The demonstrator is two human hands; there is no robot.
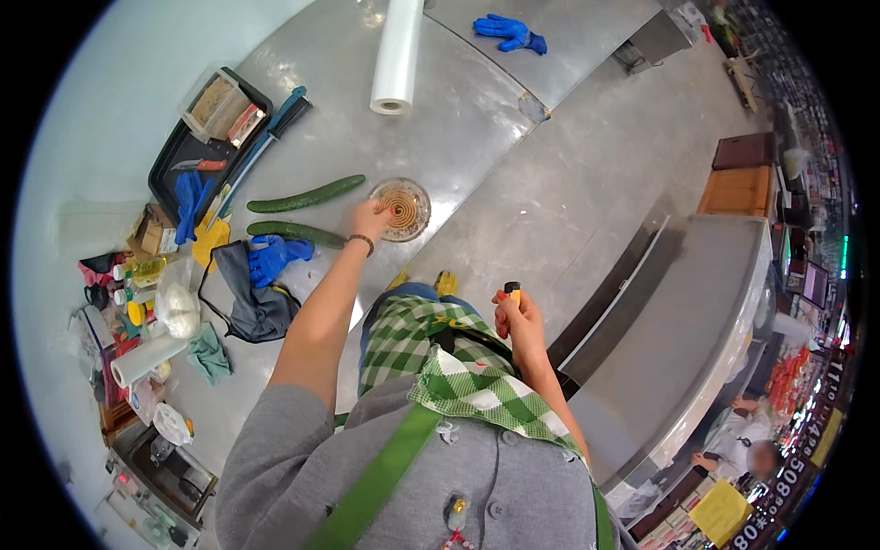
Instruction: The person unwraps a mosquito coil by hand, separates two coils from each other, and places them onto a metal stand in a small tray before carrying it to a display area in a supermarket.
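A brown spiral mosquito coil [402, 210] sits in a round, shallow dish [424, 227] over the steel worktable. My left hand [371, 221] reaches across the dish's left rim, its fingers closed on the coil's near side; whether they also grip the dish is hard to see. Held upright in my right hand [520, 320] is a yellow lighter [513, 291] with a black top, away from the coil and with no flame visible. Two cucumbers lie left of the dish: the upper cucumber [306, 195] is apart from my hand, while the lower cucumber [295, 232] runs partly behind my wrist.
A plastic film roll [397, 62] and a blue glove [509, 33] lie farther up the worktable [467, 103]. At left are a black tray [165, 155], long sheathed knives [265, 141], another blue glove [275, 258] and a grey cloth bag [251, 302]. Right stands a counter [680, 330]; beyond it, a person [735, 440].
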